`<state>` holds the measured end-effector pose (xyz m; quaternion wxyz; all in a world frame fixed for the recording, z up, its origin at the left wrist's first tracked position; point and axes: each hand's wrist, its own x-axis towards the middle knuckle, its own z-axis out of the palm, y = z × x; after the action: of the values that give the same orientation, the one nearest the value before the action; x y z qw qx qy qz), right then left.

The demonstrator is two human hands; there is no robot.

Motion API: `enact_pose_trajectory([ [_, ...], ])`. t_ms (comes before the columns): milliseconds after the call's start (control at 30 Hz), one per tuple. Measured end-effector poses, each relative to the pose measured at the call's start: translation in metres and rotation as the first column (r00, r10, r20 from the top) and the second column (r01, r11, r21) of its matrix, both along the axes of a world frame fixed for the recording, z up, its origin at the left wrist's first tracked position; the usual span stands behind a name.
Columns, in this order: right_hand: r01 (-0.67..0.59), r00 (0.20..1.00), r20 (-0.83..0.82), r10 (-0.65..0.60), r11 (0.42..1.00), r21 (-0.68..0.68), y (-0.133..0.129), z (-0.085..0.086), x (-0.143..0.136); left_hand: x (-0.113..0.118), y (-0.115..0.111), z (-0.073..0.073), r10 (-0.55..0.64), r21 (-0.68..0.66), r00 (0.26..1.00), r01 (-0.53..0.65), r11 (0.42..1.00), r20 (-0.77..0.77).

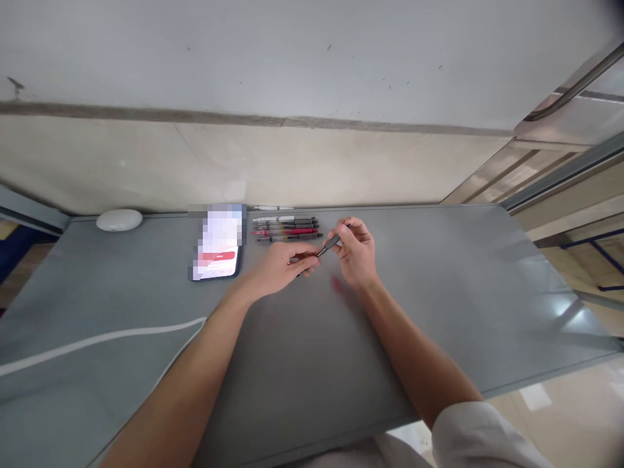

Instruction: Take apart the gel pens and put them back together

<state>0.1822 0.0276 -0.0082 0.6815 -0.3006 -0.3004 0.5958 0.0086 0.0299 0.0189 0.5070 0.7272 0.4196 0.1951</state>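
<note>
A dark pen [332,242] is held aslant above the table between both hands. My left hand [285,265] pinches its lower, slimmer end, which pokes out below the fingers. On the thicker upper part, my right hand [357,252] has its thumb and fingertips closed. Just beyond my left hand, several pens lie side by side on the table, among them a red pen [305,231] and a white pen [267,220]. Whether the two parts of the held pen are joined is too small to tell.
A phone [225,268] with a lit screen lies left of the pens. Farther left sits a white oval case [119,220]. A white cable [112,336] crosses the grey table [292,390] near my left forearm. The wall [316,166] borders the table's far edge.
</note>
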Motion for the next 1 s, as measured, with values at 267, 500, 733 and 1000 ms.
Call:
enact_pose_trajectory([
  [267,-0.154,0.988,-0.017,0.155,0.987,0.042,-0.002,-0.004,0.005,-0.003,-0.002,0.013,-0.197,-0.163,0.971,0.217,0.962,0.133],
  [500,-0.156,0.986,-0.056,0.16,0.985,0.068,-0.002,-0.007,0.003,-0.001,-0.003,0.013,-0.178,-0.106,0.982,0.184,0.977,0.057],
  [733,-0.066,0.998,-0.015,0.066,0.998,0.011,-0.002,-0.002,0.001,0.0,-0.004,0.007,-0.046,0.014,0.999,0.046,0.999,-0.004],
  [1000,-0.002,1.0,-0.013,0.002,1.0,-0.002,-0.004,0.002,-0.002,0.003,-0.008,0.002,0.066,0.103,0.998,-0.065,0.993,-0.011],
])
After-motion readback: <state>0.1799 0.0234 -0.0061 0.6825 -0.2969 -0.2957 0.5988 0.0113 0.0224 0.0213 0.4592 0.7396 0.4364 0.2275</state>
